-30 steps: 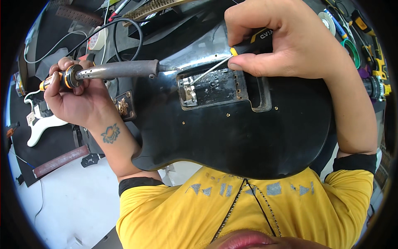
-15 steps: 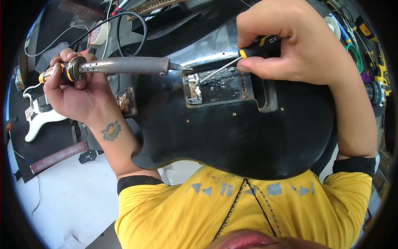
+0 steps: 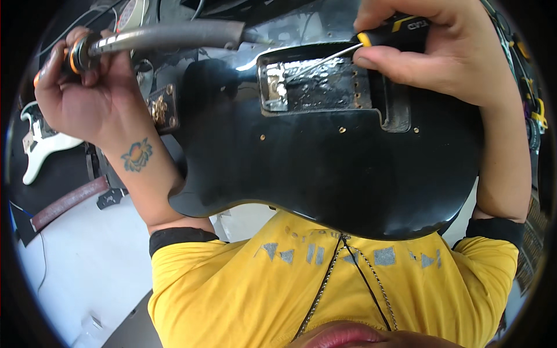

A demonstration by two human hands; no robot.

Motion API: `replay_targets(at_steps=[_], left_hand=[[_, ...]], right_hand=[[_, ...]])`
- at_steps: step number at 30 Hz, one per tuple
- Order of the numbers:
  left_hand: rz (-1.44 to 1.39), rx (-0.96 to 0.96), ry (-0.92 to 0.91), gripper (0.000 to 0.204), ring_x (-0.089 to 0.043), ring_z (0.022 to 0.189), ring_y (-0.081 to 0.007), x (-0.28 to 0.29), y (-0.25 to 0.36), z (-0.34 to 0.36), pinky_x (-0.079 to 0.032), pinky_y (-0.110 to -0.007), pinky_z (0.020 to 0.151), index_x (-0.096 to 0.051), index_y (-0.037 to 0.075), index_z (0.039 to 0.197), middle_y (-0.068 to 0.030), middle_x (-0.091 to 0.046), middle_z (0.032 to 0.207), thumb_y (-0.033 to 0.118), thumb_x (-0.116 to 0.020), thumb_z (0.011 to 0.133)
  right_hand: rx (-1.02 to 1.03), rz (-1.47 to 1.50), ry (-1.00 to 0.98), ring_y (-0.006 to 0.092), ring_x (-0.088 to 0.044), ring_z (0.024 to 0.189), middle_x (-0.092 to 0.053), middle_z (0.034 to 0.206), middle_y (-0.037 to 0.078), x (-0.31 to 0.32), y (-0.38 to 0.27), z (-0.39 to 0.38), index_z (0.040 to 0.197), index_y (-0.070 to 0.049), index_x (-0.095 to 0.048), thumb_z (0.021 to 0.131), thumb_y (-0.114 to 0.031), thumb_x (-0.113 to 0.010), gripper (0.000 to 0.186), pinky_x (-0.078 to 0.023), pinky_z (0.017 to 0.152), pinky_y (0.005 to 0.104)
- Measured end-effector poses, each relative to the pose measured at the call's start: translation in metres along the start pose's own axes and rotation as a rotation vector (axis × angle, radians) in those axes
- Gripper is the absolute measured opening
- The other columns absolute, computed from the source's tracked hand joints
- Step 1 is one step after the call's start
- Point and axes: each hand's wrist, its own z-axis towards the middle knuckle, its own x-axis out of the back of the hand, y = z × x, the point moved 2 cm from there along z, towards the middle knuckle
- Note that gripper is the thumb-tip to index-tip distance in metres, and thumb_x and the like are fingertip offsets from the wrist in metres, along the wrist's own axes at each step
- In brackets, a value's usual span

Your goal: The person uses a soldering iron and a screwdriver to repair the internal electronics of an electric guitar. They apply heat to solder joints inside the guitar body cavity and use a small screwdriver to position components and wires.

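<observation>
A black electric guitar body [image 3: 325,174] lies before me, with a rectangular cavity [image 3: 328,87] that has a shiny dark lining. My left hand [image 3: 87,107] is closed round the handle of a soldering iron [image 3: 174,36]. The iron's tip sits just beyond the cavity's far left corner; whether it touches anything I cannot tell. Between thumb and fingers, my right hand [image 3: 441,58] grips a screwdriver [image 3: 397,33] with a black and yellow handle. Its thin shaft slants into the cavity, the end beside a silvery metallic patch [image 3: 277,93] at the left end.
Left of the black body is a small dark container [image 3: 165,110] with gold-coloured bits in it. A white guitar body [image 3: 52,151] lies farther left, above a curved reddish-brown bar [image 3: 69,203]. Yellow and black tools [image 3: 538,113] line the right edge.
My view has shifted, so the guitar body and both hands sit higher in the picture. The iron's tip has moved slightly away from the cavity's corner. Both hands keep their tools.
</observation>
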Motion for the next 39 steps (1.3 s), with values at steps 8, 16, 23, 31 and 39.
replay_targets(at_steps=[8,16,23,31,39], left_hand=[[-0.071,-0.066,0.005,0.019,-0.040,0.055,-0.0167,0.001,0.023,0.030,-0.044,-0.037,0.076,-0.061,-0.008,0.080,-0.0136,-0.049,0.071,0.011,-0.060,0.081],[0.052,-0.039,0.004,0.035,-0.040,0.044,-0.0056,-0.031,-0.009,-0.008,-0.033,-0.020,0.043,-0.057,0.016,0.066,0.0050,-0.050,0.057,0.030,-0.055,0.098],[0.077,-0.060,-0.006,0.036,-0.039,0.043,-0.0056,-0.037,-0.010,-0.009,-0.032,-0.020,0.043,-0.054,0.017,0.065,0.0058,-0.048,0.056,0.031,-0.055,0.099],[0.014,-0.032,0.039,0.037,-0.039,0.042,-0.0066,-0.032,-0.012,-0.012,-0.034,-0.020,0.041,-0.054,0.017,0.064,0.0048,-0.047,0.054,0.032,-0.054,0.099],[0.041,-0.057,0.022,0.037,-0.040,0.041,-0.0067,-0.035,-0.012,-0.010,-0.035,-0.020,0.041,-0.055,0.016,0.066,0.0045,-0.047,0.053,0.032,-0.054,0.099]], right_hand=[[0.052,-0.257,-0.002,0.0258,-0.066,0.060,-0.066,0.068,0.011,0.016,-0.015,0.047,0.076,-0.002,-0.068,0.073,-0.011,-0.086,0.020,-0.048,0.053,0.0328],[-0.042,-0.255,0.029,0.0256,-0.064,0.057,-0.064,0.066,0.009,0.000,-0.019,-0.007,0.074,-0.002,-0.068,0.070,-0.010,-0.087,0.021,-0.048,0.051,0.0327],[-0.070,-0.338,0.023,0.0238,-0.064,0.056,-0.064,0.065,0.009,0.006,-0.028,-0.010,0.074,-0.002,-0.068,0.068,-0.010,-0.088,0.022,-0.048,0.049,0.0324],[-0.068,-0.289,0.023,0.0235,-0.065,0.056,-0.066,0.066,0.009,0.009,-0.012,-0.011,0.074,-0.002,-0.070,0.070,-0.011,-0.088,0.021,-0.048,0.051,0.0307],[-0.070,-0.145,0.065,0.0240,-0.066,0.057,-0.068,0.067,0.011,0.015,-0.007,-0.017,0.076,0.000,-0.071,0.070,-0.010,-0.089,0.021,-0.048,0.053,0.0308]])
